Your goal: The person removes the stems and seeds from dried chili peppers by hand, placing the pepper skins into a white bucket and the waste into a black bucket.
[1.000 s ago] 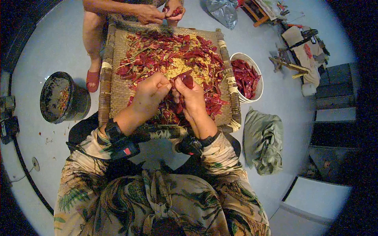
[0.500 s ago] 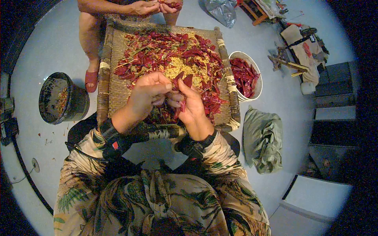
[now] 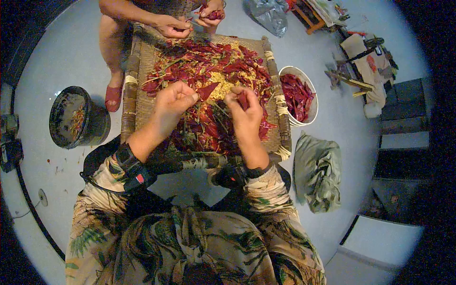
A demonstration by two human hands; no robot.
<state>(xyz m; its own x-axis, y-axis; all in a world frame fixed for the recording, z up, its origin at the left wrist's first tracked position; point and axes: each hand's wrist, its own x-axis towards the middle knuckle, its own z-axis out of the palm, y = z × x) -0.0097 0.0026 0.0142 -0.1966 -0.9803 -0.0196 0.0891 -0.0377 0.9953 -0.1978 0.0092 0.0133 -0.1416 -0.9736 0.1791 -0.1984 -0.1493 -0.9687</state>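
A woven tray [image 3: 133,95] with a wooden frame bears dried red chilies [image 3: 190,71] and a patch of yellow seeds [image 3: 217,84]. Over its left middle, my left hand [image 3: 173,104] pinches a dark red chili piece [image 3: 208,90] between thumb and fingers. My right hand [image 3: 246,111] is a little to the right, its fingers closed around another red chili piece [image 3: 243,100], partly hidden by them. The two hands are apart, both above the chilies.
Across the tray, another person's hands [image 3: 178,26] hold red chilies. A white bucket [image 3: 315,114] of chilies stands right of the tray, above a green sack [image 3: 317,173]. At the left is a black bucket [image 3: 97,126]; a grey plastic bag [image 3: 268,16] lies at the top.
My hands, together before, have moved apart, with a chili piece now in each. The other person's hands have separated too. The view has shifted slightly.
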